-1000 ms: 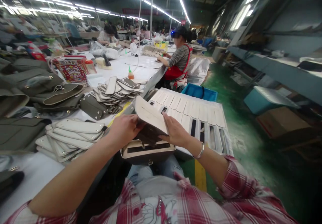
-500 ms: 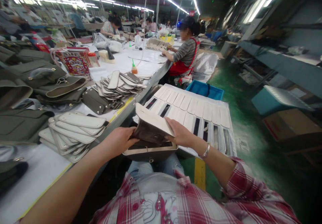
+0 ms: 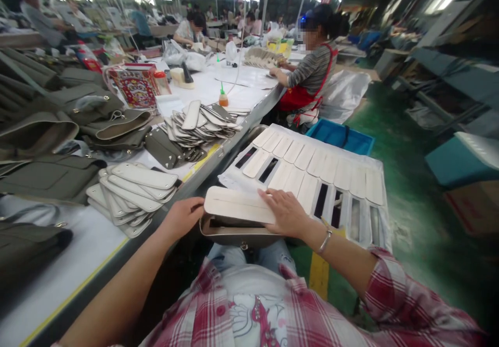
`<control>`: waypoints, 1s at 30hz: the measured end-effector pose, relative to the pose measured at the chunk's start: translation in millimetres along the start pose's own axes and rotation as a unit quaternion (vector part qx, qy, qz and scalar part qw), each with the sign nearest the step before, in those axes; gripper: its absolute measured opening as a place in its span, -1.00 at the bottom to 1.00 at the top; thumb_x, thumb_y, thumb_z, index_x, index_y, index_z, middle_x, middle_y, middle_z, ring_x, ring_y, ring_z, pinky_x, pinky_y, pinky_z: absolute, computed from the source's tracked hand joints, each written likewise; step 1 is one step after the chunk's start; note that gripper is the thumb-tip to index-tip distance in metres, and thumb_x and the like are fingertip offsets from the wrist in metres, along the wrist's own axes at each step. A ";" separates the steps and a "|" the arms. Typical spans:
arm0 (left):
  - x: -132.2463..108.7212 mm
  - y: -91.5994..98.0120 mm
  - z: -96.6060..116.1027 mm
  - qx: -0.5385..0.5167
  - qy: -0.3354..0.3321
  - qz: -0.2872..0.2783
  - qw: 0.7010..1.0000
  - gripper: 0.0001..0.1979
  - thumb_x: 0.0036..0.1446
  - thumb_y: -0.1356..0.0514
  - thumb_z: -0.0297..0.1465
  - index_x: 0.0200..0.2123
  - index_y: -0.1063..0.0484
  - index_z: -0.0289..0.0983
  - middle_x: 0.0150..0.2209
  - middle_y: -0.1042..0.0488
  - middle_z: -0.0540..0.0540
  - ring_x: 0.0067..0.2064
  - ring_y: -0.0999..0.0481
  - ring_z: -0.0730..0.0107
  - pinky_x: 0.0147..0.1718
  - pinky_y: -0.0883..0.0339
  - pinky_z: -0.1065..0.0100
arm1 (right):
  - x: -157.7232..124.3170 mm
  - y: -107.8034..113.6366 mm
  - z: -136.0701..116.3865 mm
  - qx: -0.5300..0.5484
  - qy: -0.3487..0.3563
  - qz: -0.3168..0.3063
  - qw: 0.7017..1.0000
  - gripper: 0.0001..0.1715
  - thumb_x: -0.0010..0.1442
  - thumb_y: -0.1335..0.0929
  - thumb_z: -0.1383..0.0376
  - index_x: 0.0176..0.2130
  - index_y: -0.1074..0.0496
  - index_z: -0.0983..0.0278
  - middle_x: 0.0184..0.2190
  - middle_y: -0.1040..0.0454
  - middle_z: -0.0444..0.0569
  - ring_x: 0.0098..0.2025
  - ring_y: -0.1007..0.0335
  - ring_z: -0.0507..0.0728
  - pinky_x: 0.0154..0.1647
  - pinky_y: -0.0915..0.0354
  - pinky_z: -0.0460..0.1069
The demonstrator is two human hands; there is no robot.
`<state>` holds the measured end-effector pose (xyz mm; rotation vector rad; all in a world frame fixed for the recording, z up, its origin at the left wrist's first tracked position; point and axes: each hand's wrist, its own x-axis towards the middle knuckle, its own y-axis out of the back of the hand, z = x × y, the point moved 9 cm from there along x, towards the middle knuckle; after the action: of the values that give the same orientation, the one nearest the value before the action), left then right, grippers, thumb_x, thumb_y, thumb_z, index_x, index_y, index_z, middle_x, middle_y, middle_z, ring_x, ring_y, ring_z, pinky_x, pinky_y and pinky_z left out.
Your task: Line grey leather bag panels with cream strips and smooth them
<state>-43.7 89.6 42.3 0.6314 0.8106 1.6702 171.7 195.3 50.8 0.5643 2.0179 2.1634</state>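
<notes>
A handbag (image 3: 245, 239) with a grey-brown body is held over the lap, its opening partly visible under the front edge of a long cream flap (image 3: 237, 204). My left hand (image 3: 185, 218) is closed, its fingertips pinching the left end of the flap. My right hand (image 3: 286, 213) grips the flap's right end, fingers over the top and thumb at the front edge. A small metal clasp (image 3: 244, 245) shows on the bag's front.
A board (image 3: 230, 179) with rows of cream strips lies just beyond the bag. On the left table sit a stack of cream strips (image 3: 136, 180), another pile (image 3: 198, 123) and grey-brown bags (image 3: 50, 178). A co-worker (image 3: 312, 61) sits ahead, near a blue crate (image 3: 351, 138).
The flap has come down from a raised, tilted position to lie nearly flat over the bag's opening. My left hand has shifted to its end. The camera view has turned slightly left.
</notes>
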 end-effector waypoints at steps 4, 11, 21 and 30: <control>-21.3 -1.1 -31.8 -0.163 0.106 0.096 0.976 -0.61 0.12 0.00 -0.24 -0.06 -0.36 -0.32 -0.27 -0.53 -0.11 -0.22 -0.48 0.27 -0.14 -0.29 0.28 | 5.3 -9.7 -15.1 -0.007 0.071 -0.021 0.997 -0.10 0.00 -0.34 0.08 0.25 -0.02 0.23 -0.05 -0.23 0.16 -0.16 -0.15 0.26 -0.16 -0.08 0.11; -14.9 -20.7 -5.3 -0.066 0.052 0.110 0.990 -0.68 0.10 -0.08 -0.17 -0.25 -0.42 -0.29 -0.17 -0.40 -0.16 -0.13 -0.41 0.22 -0.07 -0.27 0.21 | -17.1 -13.5 -11.9 -0.034 0.135 -0.016 0.990 -0.20 0.12 -0.27 -0.01 0.23 -0.09 0.27 -0.12 -0.27 0.19 -0.21 -0.16 0.24 -0.21 -0.14 0.11; -7.0 -34.0 -13.4 0.008 0.041 0.075 0.996 -0.58 0.08 -0.12 -0.29 0.03 -0.27 -0.27 0.10 -0.24 -0.20 0.13 -0.21 0.15 0.13 -0.09 0.08 | -10.4 -20.4 -23.0 -0.021 0.198 -0.069 0.977 -0.19 0.13 -0.25 -0.01 0.23 -0.08 0.35 -0.16 -0.30 0.23 -0.27 -0.22 0.22 -0.30 -0.18 0.08; -0.8 -54.9 -31.5 -0.091 0.056 -0.033 0.994 -0.45 0.08 -0.11 -0.28 0.15 -0.16 -0.28 0.15 -0.23 -0.19 0.17 -0.21 0.19 0.16 -0.07 0.17 | -9.4 -19.8 -30.9 -0.035 0.191 -0.113 0.974 -0.17 0.08 -0.30 0.00 0.21 -0.09 0.34 -0.20 -0.30 0.19 -0.29 -0.23 0.22 -0.36 -0.15 0.05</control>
<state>-34.4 90.8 -20.4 0.3832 0.7402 1.7078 166.3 165.1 28.5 -0.1010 2.0427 2.3247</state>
